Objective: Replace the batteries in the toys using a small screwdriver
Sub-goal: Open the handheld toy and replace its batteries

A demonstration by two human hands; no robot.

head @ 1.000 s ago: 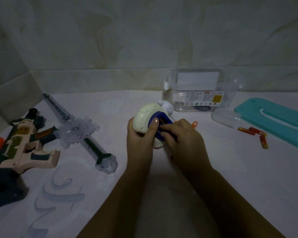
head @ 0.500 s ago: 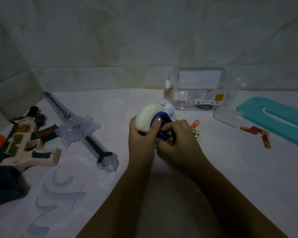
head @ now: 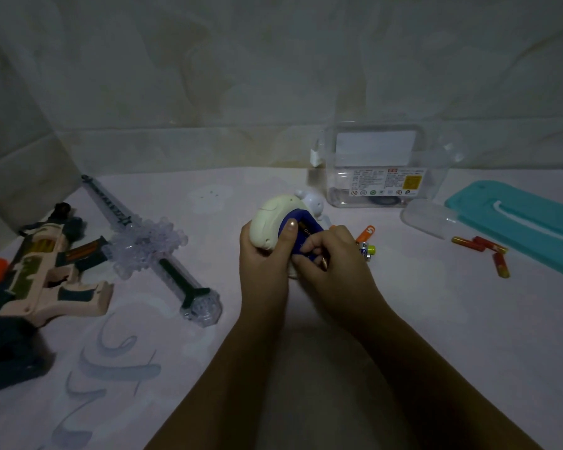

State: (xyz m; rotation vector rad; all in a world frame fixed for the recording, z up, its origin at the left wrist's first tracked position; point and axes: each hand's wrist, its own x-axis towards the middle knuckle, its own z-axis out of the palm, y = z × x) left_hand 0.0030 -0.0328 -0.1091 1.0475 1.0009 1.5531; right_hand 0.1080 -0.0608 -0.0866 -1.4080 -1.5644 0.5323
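Both hands work the cream-and-blue rounded plastic toy [head: 275,224]: left hand [head: 263,258] clamps it steady, right hand [head: 330,259] fingertips pinch at its open battery bay

Both forearms are bare, no sleeves showing; the left hand [head: 263,254] and right hand [head: 333,267] wear no gloves, with short, plain nails.

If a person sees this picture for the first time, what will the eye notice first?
First, the two hands at the centre: the left hand holds a cream toy, and the right hand works at its blue underside. Next, the toy gun and clear sword lying at the left, and the teal lid at the right.
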